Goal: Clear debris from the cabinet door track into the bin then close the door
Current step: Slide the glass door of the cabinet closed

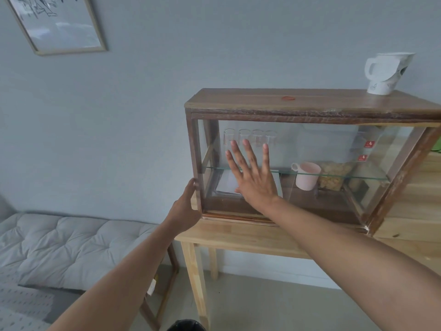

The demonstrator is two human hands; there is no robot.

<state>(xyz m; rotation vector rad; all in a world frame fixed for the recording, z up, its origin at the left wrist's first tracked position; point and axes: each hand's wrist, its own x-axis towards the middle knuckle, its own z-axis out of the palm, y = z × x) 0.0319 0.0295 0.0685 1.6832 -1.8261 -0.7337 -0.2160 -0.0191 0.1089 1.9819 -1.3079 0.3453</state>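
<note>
A wooden cabinet (pixel 310 102) with sliding glass doors stands on a light wood table (pixel 250 237). My right hand (pixel 253 177) lies flat on the left glass door (pixel 284 149), fingers spread and pointing up. My left hand (pixel 185 206) grips the cabinet's left front corner post, thumb on the front. The door track (pixel 233 215) runs along the cabinet's bottom front edge; I see no debris on it. A black bin (pixel 186 325) shows only its rim at the bottom edge, below the table.
Inside are several glass beakers (pixel 250 137), a pink mug (pixel 307 175), a jar of snacks (pixel 334 175) and a white tray (pixel 226 182). A white jug (pixel 386 72) stands on the cabinet. A grey futon (pixel 71 244) lies left; a framed picture (pixel 59 22) hangs above.
</note>
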